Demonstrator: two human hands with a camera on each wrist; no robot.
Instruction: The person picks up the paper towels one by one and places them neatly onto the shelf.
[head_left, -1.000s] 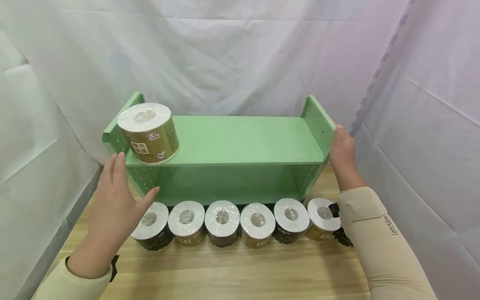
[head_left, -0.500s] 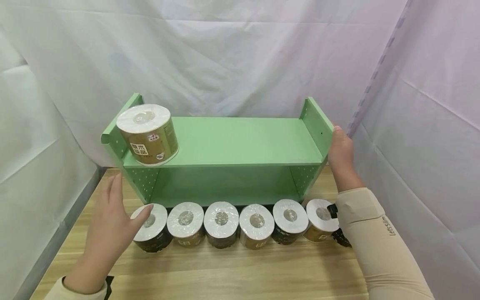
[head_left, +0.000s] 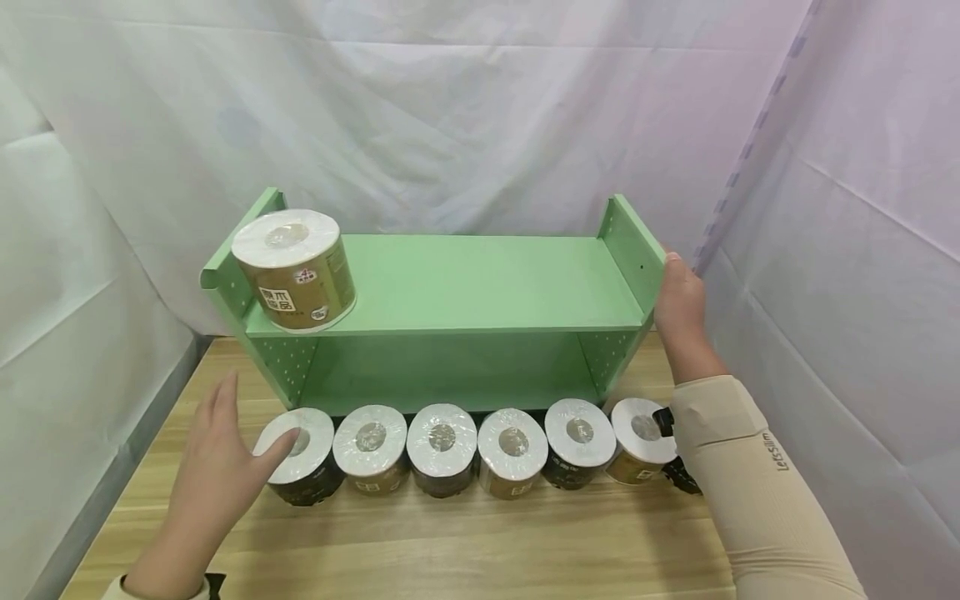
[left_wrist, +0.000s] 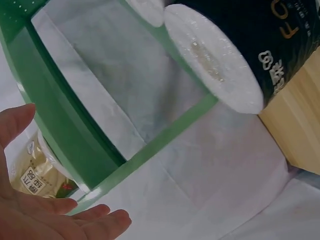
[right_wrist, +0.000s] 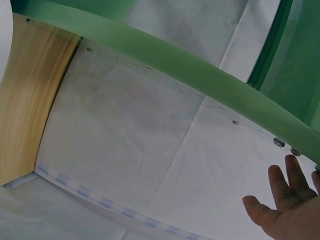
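A green two-tier shelf [head_left: 480, 283] stands toward the back, one brown-wrapped toilet paper roll [head_left: 292, 279] upright at the left end of its top board. My right hand [head_left: 678, 308] rests against the outside of the right side panel [head_left: 636, 262], thumb near its front edge. In the right wrist view, extended fingers [right_wrist: 282, 187] lie close along that panel. My left hand [head_left: 213, 475] hovers at the left with fingers spread and holds nothing. Its thumb overlaps the leftmost black-wrapped toilet paper roll [head_left: 302, 458] in the head view.
Several toilet paper rolls [head_left: 442, 450], in black or brown wrap, stand in a row before the shelf on the wooden table [head_left: 450, 542]. Behind the right forearm another dark wrapped item [head_left: 682, 477] is partly hidden. White cloth [head_left: 480, 117] hangs behind and at both sides.
My left hand has dropped away from the shelf's left end, down and toward me. My right hand keeps its place at the right panel, and the rolls stand as before.
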